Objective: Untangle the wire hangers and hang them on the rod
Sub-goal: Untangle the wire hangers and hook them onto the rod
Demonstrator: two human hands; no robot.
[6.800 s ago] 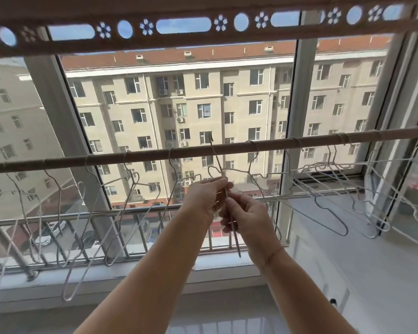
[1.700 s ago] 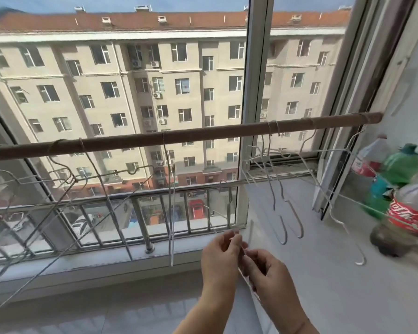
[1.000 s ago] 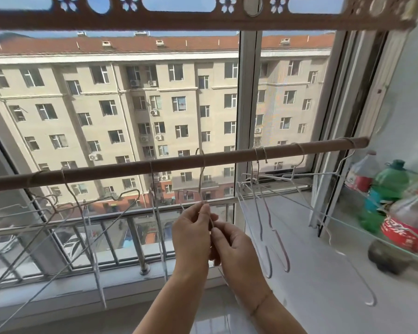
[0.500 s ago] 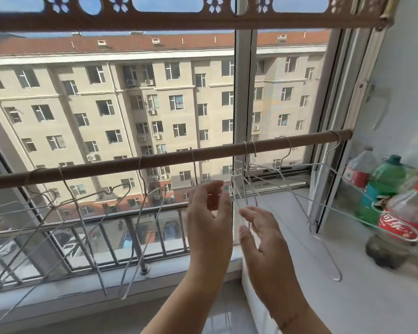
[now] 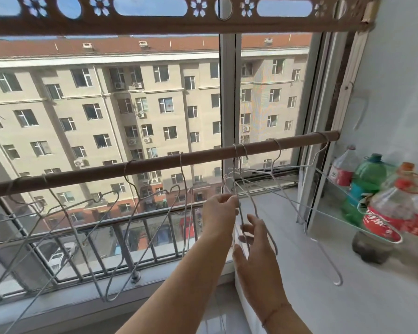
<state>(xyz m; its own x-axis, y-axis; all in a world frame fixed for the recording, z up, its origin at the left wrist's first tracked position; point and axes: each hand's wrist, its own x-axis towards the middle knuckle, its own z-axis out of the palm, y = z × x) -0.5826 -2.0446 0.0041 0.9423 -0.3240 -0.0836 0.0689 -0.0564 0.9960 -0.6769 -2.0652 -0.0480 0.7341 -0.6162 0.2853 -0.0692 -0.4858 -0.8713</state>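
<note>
A brown rod point(image 5: 155, 165) runs across the window, rising to the right. Several thin wire hangers hang from it. A tangled cluster of hangers point(image 5: 258, 184) crowds the rod's right part, their wires crossing. My left hand point(image 5: 219, 210) pinches a wire at the lower left of that cluster. Just below, my right hand point(image 5: 256, 256) has its fingers spread and relaxed beside the hanging wires, and I cannot tell whether it touches one. A single hanger point(image 5: 186, 201) hangs straight down left of my hands. More hangers point(image 5: 82, 225) splay out to the left.
Plastic bottles point(image 5: 384, 213) stand on the white ledge point(image 5: 348, 297) at the right, near the wall. A metal railing point(image 5: 130, 237) lines the window below the rod. A carved wooden valance point(image 5: 179, 22) spans the top.
The hanger that both hands held low now hangs on the rod. My hands let it go and moved right to the tangled cluster, where my left hand has taken a wire.
</note>
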